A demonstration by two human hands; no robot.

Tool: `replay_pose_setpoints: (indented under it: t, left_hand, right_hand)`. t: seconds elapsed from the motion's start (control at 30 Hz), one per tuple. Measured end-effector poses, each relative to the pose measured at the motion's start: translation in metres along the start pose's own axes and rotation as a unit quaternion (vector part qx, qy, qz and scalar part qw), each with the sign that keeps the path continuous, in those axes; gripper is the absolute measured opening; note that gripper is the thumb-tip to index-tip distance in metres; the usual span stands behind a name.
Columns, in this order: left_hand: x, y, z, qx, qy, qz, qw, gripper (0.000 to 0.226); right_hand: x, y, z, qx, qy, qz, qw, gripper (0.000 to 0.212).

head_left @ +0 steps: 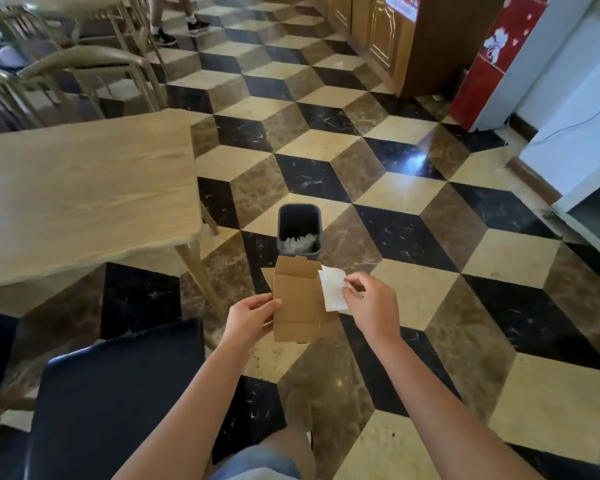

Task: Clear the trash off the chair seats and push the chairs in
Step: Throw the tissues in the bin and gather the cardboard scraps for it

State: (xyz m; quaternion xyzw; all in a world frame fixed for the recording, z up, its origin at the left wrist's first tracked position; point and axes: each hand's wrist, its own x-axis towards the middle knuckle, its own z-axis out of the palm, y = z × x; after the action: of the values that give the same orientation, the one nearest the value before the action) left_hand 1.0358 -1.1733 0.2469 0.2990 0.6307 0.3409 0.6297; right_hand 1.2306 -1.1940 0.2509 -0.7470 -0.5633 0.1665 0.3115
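Observation:
My left hand (252,317) grips the left edge of a flattened brown cardboard box (297,303), held upright in front of me. My right hand (369,303) pinches a white paper napkin (332,288) against the box's right side. Just beyond both stands a small dark grey trash bin (298,216) on the floor, open, with clear crumpled plastic inside. A dark blue padded chair seat (118,389) lies at the lower left, pulled out from the table, with nothing on the part I can see.
A light wooden table (84,188) fills the left side, its leg near the bin. More chairs (84,67) and another table stand at the far left. A person's legs show at the top. Wooden cabinets and a red panel line the right wall. Patterned tile floor spreads to the right.

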Motion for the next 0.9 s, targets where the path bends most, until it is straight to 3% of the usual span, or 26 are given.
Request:
replay_pose_setpoints:
  t: [0.27, 0.5, 0.63, 0.9]
  left_hand:
    - [0.096, 0.063, 0.038, -0.019, 0.048, -0.021, 0.998, 0.021]
    - [0.207, 0.092, 0.068, -0.045, 0.133, -0.062, 0.988, 0.025]
    - [0.284, 0.102, 0.092, -0.029, 0.163, -0.073, 0.984, 0.018]
    - [0.458, 0.062, 0.126, -0.009, 0.195, -0.124, 0.973, 0.027]
  right_hand:
    - [0.129, 0.006, 0.018, -0.02, -0.032, 0.003, 0.999, 0.019]
    - [0.251, 0.03, 0.07, -0.032, -0.111, -0.008, 0.993, 0.017]
    - [0.335, 0.054, 0.114, -0.039, -0.16, -0.014, 0.986, 0.014]
    - [0.447, 0.134, 0.253, -0.071, -0.206, -0.04, 0.975, 0.016]
